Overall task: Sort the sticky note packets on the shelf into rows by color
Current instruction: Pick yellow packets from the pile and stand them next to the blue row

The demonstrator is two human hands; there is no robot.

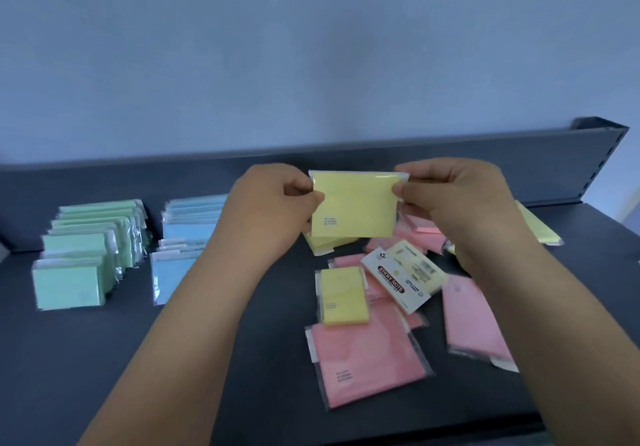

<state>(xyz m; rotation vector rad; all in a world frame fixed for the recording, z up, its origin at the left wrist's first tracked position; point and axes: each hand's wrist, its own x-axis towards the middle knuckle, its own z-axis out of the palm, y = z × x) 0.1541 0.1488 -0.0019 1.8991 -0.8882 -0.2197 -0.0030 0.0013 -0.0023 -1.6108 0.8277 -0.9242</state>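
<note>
A yellow sticky note packet [353, 206] is held upright above the dark shelf [207, 359], pinched at its top corners by my left hand [277, 203] and my right hand [453, 196]. On the left stands a row of green packets [86, 255], and beside it a row of blue packets [183, 238], partly hidden by my left forearm. Under and in front of my hands lies a mixed heap: pink packets [367, 366], a yellow packet [343, 295], and a pale yellow packet with a "STICKY NOTE" label [405, 274].
Another pink packet [474, 317] lies at the right, and a yellow one [538, 226] near the far right. A raised back rail [519, 155] borders the shelf against a pale wall. The shelf's front edge [415, 435] is close to me.
</note>
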